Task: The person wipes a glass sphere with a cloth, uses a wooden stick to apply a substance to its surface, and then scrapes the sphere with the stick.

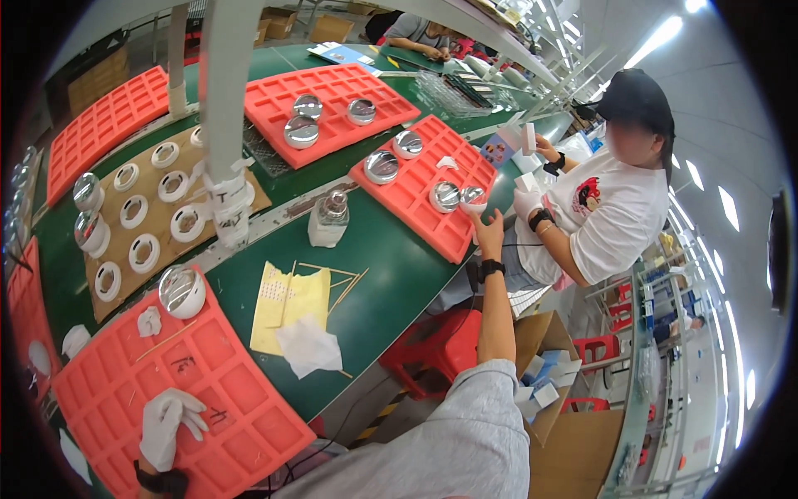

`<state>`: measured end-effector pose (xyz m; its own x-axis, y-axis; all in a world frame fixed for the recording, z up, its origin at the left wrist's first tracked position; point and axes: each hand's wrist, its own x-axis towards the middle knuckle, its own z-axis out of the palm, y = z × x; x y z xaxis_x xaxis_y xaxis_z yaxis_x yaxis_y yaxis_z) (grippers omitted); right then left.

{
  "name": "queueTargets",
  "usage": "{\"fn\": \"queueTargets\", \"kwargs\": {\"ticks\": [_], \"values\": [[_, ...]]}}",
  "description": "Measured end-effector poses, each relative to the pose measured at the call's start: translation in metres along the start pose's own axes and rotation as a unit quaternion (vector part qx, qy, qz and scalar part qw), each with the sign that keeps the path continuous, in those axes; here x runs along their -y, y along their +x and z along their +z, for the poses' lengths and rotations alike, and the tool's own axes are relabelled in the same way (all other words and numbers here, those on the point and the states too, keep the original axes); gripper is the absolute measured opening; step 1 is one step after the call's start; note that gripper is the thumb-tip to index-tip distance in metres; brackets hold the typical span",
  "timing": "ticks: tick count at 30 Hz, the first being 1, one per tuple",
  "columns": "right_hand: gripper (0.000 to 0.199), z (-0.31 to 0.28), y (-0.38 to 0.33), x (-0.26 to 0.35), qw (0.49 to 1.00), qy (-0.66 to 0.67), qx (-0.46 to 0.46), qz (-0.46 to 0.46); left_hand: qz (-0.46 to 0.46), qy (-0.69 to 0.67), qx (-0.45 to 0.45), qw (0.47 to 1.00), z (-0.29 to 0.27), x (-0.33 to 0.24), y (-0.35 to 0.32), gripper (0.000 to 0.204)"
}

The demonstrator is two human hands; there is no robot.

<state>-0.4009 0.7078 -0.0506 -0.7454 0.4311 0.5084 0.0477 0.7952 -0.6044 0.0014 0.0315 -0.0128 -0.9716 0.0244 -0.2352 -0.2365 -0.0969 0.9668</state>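
My left hand (172, 422), in a white glove, rests on the near red foam tray (91, 387) with its fingers loosely apart and nothing in them. A round white piece with a mirrored face (182, 291) sits at this tray's far edge, beside a crumpled white tissue (150, 322). My right hand (490, 233) is stretched out to the second red tray (416, 212), its fingertips on the edge of a small mirrored round piece (472, 195). Next to that piece stands another mirrored round (445, 197); two more, one of them a mirrored dome (381, 166), lie farther left.
A glass bottle (331, 218) stands mid-table near a yellow paper (278, 308), wooden sticks (345, 291) and a white cloth (309, 345). White rings (144, 253) lie on cardboard behind a post (224, 100). A co-worker (619, 179) holds small white boxes at right, near a red stool (436, 349).
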Motion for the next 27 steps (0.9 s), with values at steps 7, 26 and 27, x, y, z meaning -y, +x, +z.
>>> {"fn": "queueTargets", "kwargs": {"ticks": [7,26,27], "values": [[0.027,-0.052,-0.125,0.142,0.945,0.221,0.235,0.055,-0.054,0.004,0.054,0.997,-0.006,-0.023,0.001,0.042],[0.032,0.027,-0.376,0.461,0.468,0.507,0.694,-0.206,0.017,-0.097,0.033,0.995,-0.04,-0.035,0.026,0.025],[0.032,0.022,-0.372,0.458,0.484,0.507,0.69,-0.179,0.019,-0.106,0.036,0.994,-0.04,-0.034,0.025,0.025]]}}
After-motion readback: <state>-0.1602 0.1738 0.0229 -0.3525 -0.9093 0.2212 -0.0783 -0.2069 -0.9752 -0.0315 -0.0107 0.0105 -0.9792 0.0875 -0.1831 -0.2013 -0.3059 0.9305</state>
